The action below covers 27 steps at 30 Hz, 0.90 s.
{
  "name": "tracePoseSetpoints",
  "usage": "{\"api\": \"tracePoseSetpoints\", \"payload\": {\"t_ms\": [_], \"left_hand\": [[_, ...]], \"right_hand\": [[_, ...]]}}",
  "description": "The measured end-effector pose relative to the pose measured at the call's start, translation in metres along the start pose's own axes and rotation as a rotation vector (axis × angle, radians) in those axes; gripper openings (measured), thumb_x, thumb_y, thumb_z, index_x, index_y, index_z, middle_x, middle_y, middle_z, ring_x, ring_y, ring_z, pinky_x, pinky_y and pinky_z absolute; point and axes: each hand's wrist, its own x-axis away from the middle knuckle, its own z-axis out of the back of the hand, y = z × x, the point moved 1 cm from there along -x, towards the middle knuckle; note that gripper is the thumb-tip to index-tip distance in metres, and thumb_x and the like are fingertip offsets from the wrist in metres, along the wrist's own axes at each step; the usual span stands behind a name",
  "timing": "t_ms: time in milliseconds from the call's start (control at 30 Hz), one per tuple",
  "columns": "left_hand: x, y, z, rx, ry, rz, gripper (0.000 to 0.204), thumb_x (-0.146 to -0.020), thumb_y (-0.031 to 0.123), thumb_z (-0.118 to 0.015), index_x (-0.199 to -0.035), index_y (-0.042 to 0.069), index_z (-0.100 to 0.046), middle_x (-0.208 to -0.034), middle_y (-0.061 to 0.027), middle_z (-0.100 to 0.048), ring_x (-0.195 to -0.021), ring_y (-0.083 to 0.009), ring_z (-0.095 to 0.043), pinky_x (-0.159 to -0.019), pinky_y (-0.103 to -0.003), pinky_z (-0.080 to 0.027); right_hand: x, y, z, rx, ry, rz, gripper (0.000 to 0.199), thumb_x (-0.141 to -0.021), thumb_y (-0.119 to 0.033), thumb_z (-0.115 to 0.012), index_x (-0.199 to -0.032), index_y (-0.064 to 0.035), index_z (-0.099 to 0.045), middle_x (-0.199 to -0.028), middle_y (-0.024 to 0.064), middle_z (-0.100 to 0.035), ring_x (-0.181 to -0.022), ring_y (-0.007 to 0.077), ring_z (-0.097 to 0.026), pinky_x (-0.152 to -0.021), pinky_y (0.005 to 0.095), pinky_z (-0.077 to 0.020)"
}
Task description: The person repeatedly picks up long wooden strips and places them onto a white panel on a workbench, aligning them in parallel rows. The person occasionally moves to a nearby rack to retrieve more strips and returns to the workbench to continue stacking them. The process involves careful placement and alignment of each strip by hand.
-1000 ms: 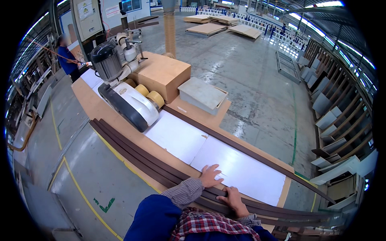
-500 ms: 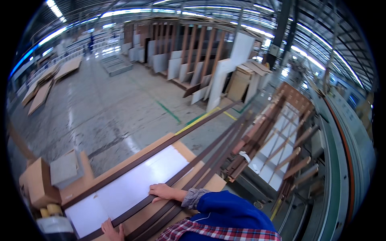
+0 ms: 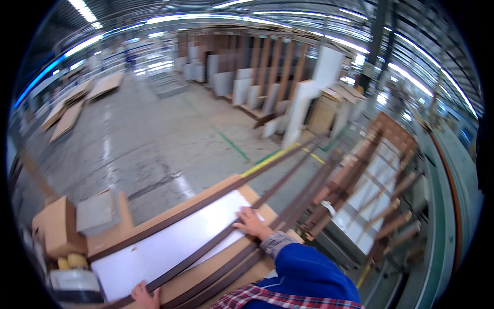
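Observation:
Several long dark brown strips lie slanting across a cardboard-covered surface with a white sheet [image 3: 170, 244] on it. My left hand [image 3: 145, 296], at the lower edge, is closed around the near end of one dark brown strip [image 3: 193, 256], its thumb and fingers on either side. Farther along that same strip, my right hand [image 3: 252, 222] rests over it with fingers stretched and apart. Nearer to me, beneath my right forearm, run other dark brown strips [image 3: 218, 275]. Another strip [image 3: 180, 210] lies along the far side of the white sheet.
At the left are a cardboard box [image 3: 57, 226] and a grey block [image 3: 98, 212]. A rack of upright panels [image 3: 247, 77] stands beyond the floor. To the right, a stand holds more brown strips [image 3: 347, 177], close to a green-edged machine [image 3: 437, 216]. Flat boards [image 3: 69, 121] lie far left.
My right hand has slid away from me along the strip, and its fingers have spread. My left hand stays at the near end. The whole view has shifted slightly.

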Motion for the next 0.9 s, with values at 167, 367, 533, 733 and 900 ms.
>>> {"api": "tracePoseSetpoints", "payload": {"t_ms": [167,367,533,733,900], "left_hand": [[-0.010,0.022,-0.027,0.105,0.074,-0.006,0.060,-0.067,0.045,-0.072,-0.107,0.004,-0.055,-0.116,-0.0166,-0.049,-0.110,-0.0322,-0.043,-0.101,-0.055,-0.022],[-0.031,0.047,-0.045,0.088,0.105,-0.016,0.064,-0.067,0.050,-0.071,-0.105,0.002,-0.055,-0.121,-0.0180,-0.045,-0.117,-0.0340,-0.040,-0.103,-0.057,-0.019],[-0.034,0.052,-0.046,0.148,0.126,0.041,0.067,-0.061,0.046,-0.075,-0.105,0.000,-0.055,-0.121,-0.0195,-0.042,-0.119,-0.0353,-0.036,-0.104,-0.057,-0.017],[-0.037,0.053,-0.043,0.143,0.115,0.057,0.066,-0.061,0.047,-0.074,-0.104,0.000,-0.055,-0.118,-0.0190,-0.043,-0.118,-0.0340,-0.037,-0.105,-0.057,-0.017],[-0.036,0.054,-0.042,0.141,0.102,0.069,0.068,-0.063,0.051,-0.072,-0.103,0.000,-0.056,-0.118,-0.0184,-0.044,-0.118,-0.0322,-0.038,-0.105,-0.057,-0.017]], "right_hand": [[-0.016,-0.006,-0.015,0.010,0.039,-0.499,0.086,-0.080,-0.054,-0.056,-0.134,0.0077,-0.031,-0.140,0.0336,-0.019,-0.131,0.0448,-0.020,-0.106,0.0548,-0.0167],[-0.023,-0.019,-0.010,0.135,0.205,-0.831,0.081,-0.084,-0.041,-0.054,-0.136,0.0119,-0.022,-0.141,0.0350,-0.018,-0.132,0.0443,-0.019,-0.109,0.0494,-0.0159],[-0.023,-0.024,-0.005,0.148,0.226,-0.808,0.076,-0.083,-0.037,-0.054,-0.135,0.0106,-0.025,-0.141,0.0338,-0.021,-0.132,0.0421,-0.020,-0.109,0.0483,-0.0156],[-0.024,-0.025,-0.007,0.157,0.240,-0.826,0.074,-0.084,-0.036,-0.053,-0.135,0.0092,-0.027,-0.140,0.0330,-0.022,-0.132,0.0419,-0.022,-0.109,0.0478,-0.0169],[-0.021,-0.021,-0.013,0.173,0.251,-0.821,0.071,-0.085,-0.036,-0.052,-0.136,0.0073,-0.028,-0.140,0.0320,-0.023,-0.131,0.0419,-0.024,-0.109,0.0478,-0.0181]]}}
